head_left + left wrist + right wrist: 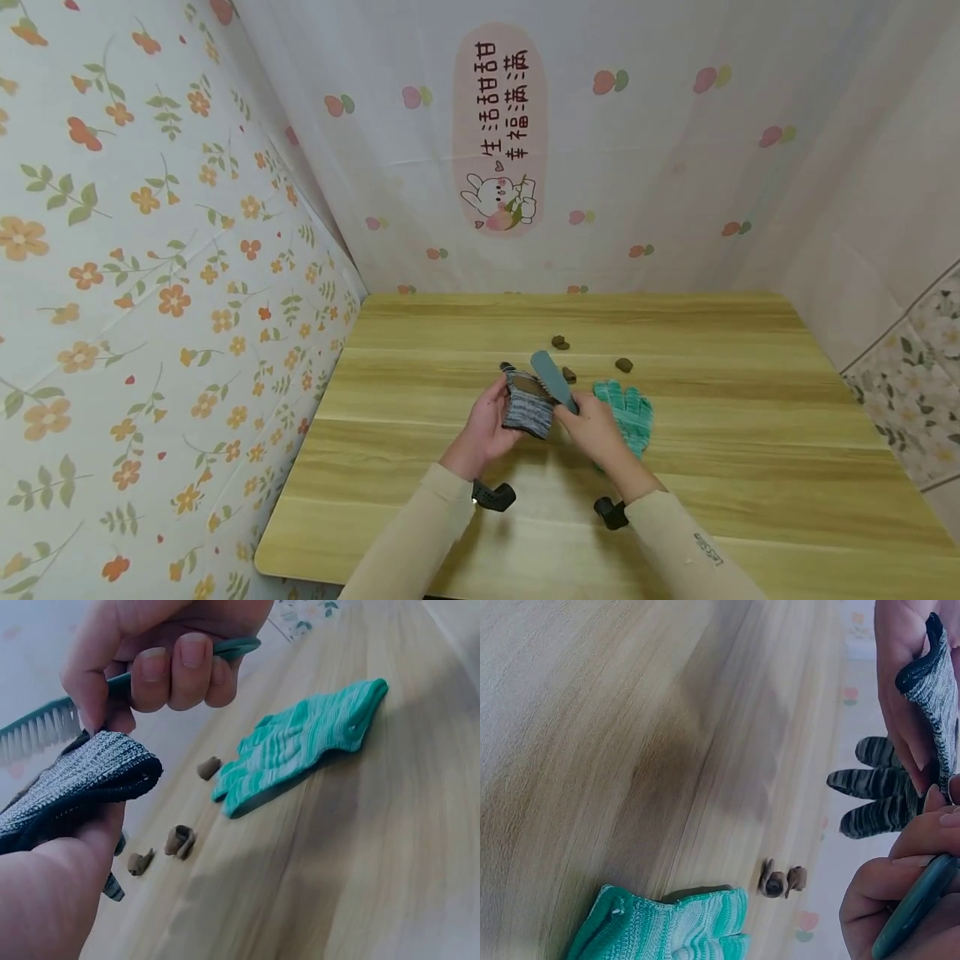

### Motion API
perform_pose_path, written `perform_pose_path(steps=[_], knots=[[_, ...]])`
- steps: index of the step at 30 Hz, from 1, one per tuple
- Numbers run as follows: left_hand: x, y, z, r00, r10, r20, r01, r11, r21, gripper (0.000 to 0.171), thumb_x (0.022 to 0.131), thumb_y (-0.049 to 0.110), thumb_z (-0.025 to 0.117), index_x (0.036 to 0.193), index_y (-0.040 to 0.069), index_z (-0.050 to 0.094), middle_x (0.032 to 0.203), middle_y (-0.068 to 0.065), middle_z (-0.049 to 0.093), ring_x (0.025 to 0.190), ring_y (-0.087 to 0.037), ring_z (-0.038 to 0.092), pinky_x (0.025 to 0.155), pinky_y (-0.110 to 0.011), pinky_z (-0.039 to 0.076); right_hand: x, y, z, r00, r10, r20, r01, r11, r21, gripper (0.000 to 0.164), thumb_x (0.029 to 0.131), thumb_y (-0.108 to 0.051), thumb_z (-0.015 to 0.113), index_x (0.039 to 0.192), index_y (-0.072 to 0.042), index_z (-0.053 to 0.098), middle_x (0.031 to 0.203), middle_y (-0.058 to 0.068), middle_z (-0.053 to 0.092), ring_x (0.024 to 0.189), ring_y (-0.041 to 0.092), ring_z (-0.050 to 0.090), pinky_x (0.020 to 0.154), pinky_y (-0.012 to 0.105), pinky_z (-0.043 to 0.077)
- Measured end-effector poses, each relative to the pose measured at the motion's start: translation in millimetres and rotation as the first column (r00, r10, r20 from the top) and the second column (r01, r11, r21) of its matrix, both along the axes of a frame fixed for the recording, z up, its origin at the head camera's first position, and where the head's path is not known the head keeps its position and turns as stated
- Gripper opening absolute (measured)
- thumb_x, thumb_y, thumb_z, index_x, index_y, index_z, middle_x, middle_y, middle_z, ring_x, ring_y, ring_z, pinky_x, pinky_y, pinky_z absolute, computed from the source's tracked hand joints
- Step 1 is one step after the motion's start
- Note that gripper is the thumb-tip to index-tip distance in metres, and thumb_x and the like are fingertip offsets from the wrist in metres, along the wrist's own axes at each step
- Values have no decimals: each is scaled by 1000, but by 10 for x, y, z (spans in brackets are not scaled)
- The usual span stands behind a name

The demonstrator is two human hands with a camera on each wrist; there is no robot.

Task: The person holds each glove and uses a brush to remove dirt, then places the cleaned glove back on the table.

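Note:
A grey-and-black knit glove (529, 415) with a brown patch on its upper face is held up by my left hand (487, 423); its striped fingers (877, 784) hang beyond the hand in the right wrist view. My right hand (592, 427) grips the handle of a teal brush (550, 375). White bristles (41, 733) face the glove, and my right fingertips are close against the glove's edge. A green-and-white knit glove (632, 417) lies on the table beside my right hand. Part of my left hand is hidden by the glove.
Several small brown lumps (624, 365) lie on the wood-grain table (420, 333) beyond the hands. A patterned curtain (637, 183) hangs behind the table, and a floral one (172, 300) hangs at the left. Black wrist mounts (495, 497) project from both sleeves.

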State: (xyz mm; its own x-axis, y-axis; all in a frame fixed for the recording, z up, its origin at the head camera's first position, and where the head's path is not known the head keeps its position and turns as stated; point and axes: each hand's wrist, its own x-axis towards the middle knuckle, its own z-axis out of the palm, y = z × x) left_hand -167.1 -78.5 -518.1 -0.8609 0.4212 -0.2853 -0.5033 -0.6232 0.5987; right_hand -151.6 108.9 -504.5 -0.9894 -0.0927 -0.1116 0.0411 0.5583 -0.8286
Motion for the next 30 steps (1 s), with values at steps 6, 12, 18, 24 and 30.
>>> perform_pose_path(steps=[6, 12, 18, 24, 30], knots=[[-25, 0, 13, 1000, 13, -28, -17, 992, -122, 38, 111, 43, 29, 119, 13, 52, 107, 0, 61, 102, -16, 57, 89, -33, 48, 0, 9, 0, 1000, 28, 5, -28, 999, 37, 22, 98, -24, 56, 84, -8, 58, 64, 2, 45, 52, 15, 38, 51, 29, 34], [-39, 24, -9, 993, 95, -63, -107, 970, -217, 30, 112, 27, 35, 100, 12, 59, 90, 3, 61, 80, -9, 58, 71, -24, 48, 9, 9, -9, 998, 54, 35, -56, 996, 69, 24, 99, -24, 56, 81, -8, 55, 64, 2, 44, 53, 15, 38, 52, 29, 35], [-42, 35, 1, 972, 195, -132, -228, 921, -315, 35, 108, 12, 41, 76, 12, 54, 69, 8, 51, 63, -2, 46, 58, -14, 37, 16, 18, 5, 997, 63, 50, -66, 996, 68, 24, 100, -24, 56, 81, -8, 55, 63, 2, 45, 52, 15, 37, 50, 30, 34], [-24, 45, 35, 966, 201, -161, -243, 918, -314, 44, 108, 9, 43, 64, 15, 41, 63, 9, 37, 58, -3, 36, 52, -16, 29, 15, -29, 81, 998, 57, 21, -59, 992, 109, 28, 99, -34, 60, 88, -8, 60, 69, 4, 51, 58, 17, 44, 53, 30, 36], [-8, 84, 33, 969, 176, -171, -220, 933, -284, 31, 105, 6, 48, 79, 14, 62, 72, 8, 58, 69, -2, 54, 67, -17, 48, 16, -125, 144, 998, 70, 7, -70, 992, 105, 44, 102, -46, 54, 106, -4, 65, 83, 9, 61, 67, 19, 51, 59, 30, 39]])
